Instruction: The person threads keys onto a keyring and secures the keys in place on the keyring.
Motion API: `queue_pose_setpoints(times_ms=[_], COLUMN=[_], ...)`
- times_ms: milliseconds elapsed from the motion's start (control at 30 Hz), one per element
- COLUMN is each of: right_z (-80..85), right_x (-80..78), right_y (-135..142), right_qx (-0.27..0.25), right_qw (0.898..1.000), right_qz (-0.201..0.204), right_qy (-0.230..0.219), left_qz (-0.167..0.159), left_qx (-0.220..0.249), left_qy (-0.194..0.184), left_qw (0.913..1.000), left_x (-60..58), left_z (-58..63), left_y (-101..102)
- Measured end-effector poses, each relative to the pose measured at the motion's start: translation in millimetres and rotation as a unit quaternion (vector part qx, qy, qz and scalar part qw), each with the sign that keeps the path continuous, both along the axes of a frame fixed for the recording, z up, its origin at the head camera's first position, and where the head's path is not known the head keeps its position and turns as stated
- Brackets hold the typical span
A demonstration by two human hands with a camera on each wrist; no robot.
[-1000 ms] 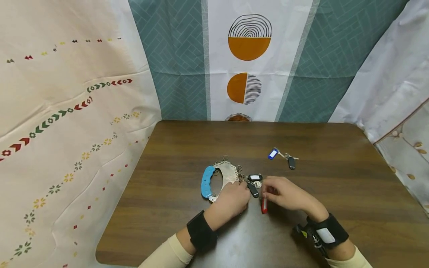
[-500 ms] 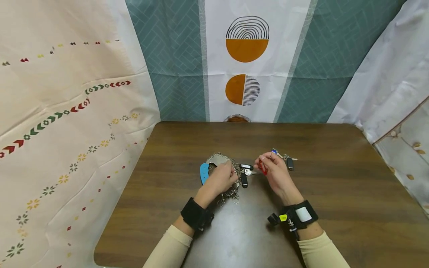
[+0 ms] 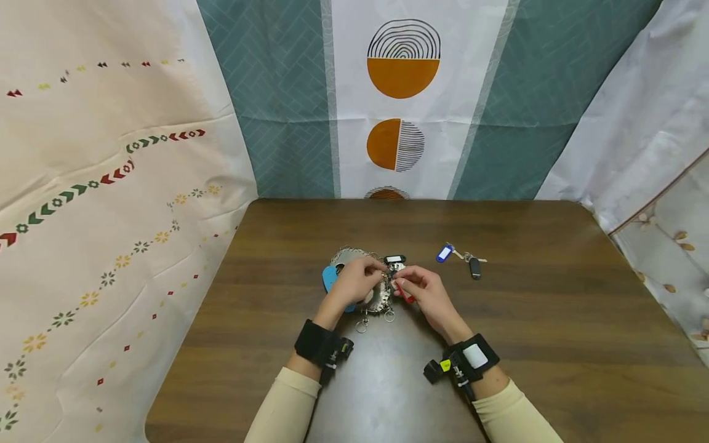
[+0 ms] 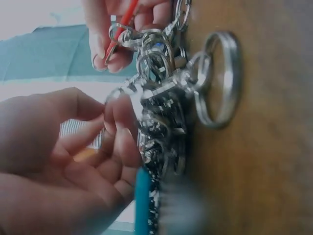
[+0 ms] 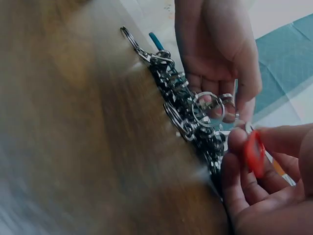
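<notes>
A key holder with a blue grip (image 3: 329, 279) and a metal plate (image 3: 349, 253) lies on the table, its edge crowded with metal split rings (image 4: 227, 81). My left hand (image 3: 354, 283) reaches over the plate and pinches one small ring at its edge between thumb and fingertips. Close by on the right, my right hand (image 3: 431, 300) pinches a red key tag (image 5: 254, 154) by its ring end, right beside the left fingertips. Whether the tag's ring touches the holder's ring I cannot tell. A black key tag with a white label (image 3: 395, 259) lies just behind the fingers.
Farther back on the right of the brown table (image 3: 526, 295) lie a blue key tag (image 3: 445, 253) and a black key tag (image 3: 475, 268), with keys between them. Patterned cloth (image 3: 293, 123) hangs behind the table's back edge.
My right hand picked up the red tag from the table and brought it left to the holder. My left hand shifted its hold, and the holder moved slightly and turned.
</notes>
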State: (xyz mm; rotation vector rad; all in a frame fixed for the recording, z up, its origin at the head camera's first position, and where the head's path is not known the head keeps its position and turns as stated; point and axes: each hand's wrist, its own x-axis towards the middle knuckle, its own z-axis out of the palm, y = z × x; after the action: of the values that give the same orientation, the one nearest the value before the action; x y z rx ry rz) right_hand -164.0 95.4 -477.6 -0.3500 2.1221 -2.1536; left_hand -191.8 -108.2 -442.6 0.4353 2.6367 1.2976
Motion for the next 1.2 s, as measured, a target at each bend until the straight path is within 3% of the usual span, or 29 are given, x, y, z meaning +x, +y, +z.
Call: queue_pose_setpoints(times_ms=[233,400,500,633,733,833,1000,1100,1200], right_z=[-1.8,-3.5,-4.7,-4.2,-2.4,-1.3,-3.1,-4.5,-4.4], right_x=[2.9,2.5,2.5,2.7,3.2,4.0,3.1,1.7,0.6], right_y=[-3.1,-0.5,0.5,0.2,-0.2,0.3,3.3,6.2,8.5], right_qx=[0.050,0.041,0.030,0.015,0.003,0.000,-0.007,-0.020,-0.029], right_qw=[0.998,0.999,0.999,1.000,1.000,0.999,0.999,0.999,0.998], right_qz=[0.002,0.010,0.011,0.011,0.011,0.014,-0.003,-0.015,-0.011], right_qy=[0.038,0.031,0.022,0.020,0.029,0.037,0.035,0.040,0.050], left_qz=[-0.056,-0.082,-0.079,-0.044,-0.023,-0.034,-0.084,-0.101,-0.105], left_qx=[0.036,-0.013,-0.069,-0.104,-0.053,0.030,0.125,0.131,0.096], left_qy=[0.007,0.045,0.084,0.119,0.096,0.049,-0.007,0.005,0.049], left_qw=[0.9977,0.9955,0.9909,0.9865,0.9937,0.9978,0.9887,0.9861,0.9886], left_x=[5.8,10.0,11.8,12.6,12.1,11.4,10.3,9.0,8.6], left_z=[-1.5,-2.5,-3.2,-2.0,-1.5,-3.9,-9.8,-11.4,-11.4], left_y=[-5.3,-7.2,-7.4,-7.6,-6.4,-3.3,-1.2,-0.5,1.3])
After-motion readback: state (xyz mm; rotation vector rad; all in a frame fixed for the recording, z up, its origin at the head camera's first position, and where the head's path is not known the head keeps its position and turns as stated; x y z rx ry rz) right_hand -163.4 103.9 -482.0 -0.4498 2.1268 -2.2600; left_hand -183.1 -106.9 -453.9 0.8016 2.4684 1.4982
